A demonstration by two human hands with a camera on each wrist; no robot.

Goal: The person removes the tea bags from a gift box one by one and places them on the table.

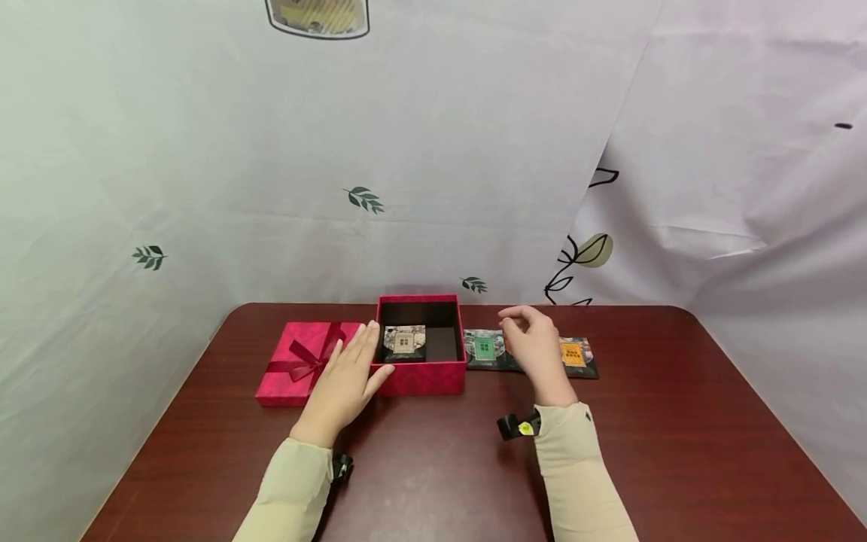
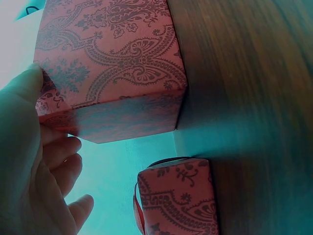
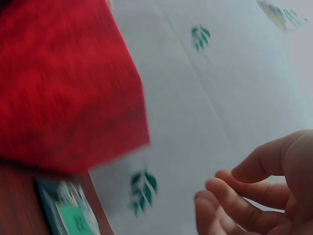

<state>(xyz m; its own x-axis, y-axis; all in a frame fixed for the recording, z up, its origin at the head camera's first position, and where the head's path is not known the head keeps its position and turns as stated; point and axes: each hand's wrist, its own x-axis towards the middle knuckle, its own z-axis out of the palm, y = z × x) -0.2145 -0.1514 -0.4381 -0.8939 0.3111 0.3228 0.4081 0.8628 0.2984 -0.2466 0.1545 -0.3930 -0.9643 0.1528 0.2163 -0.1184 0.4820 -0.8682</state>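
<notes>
A red patterned gift box (image 1: 421, 380) stands upright without its lid, its dark inside facing up. One small sachet with a beige label (image 1: 405, 342) lies in its left part. My left hand (image 1: 344, 382) rests at the box's left front corner, fingers fairly straight, thumb against the front in the left wrist view. To the right of the box, my right hand (image 1: 535, 346) hovers over a row of sachets, fingers loosely bent with nothing between them. A green-labelled sachet (image 1: 484, 348) and an orange-labelled sachet (image 1: 576, 355) show on either side; what lies beneath the hand is mostly hidden.
The red box lid (image 1: 287, 380) with a dark red ribbon bow lies left of the box, partly behind my left hand. A pale cloth backdrop (image 1: 420, 248) hangs behind the brown table (image 1: 440, 467).
</notes>
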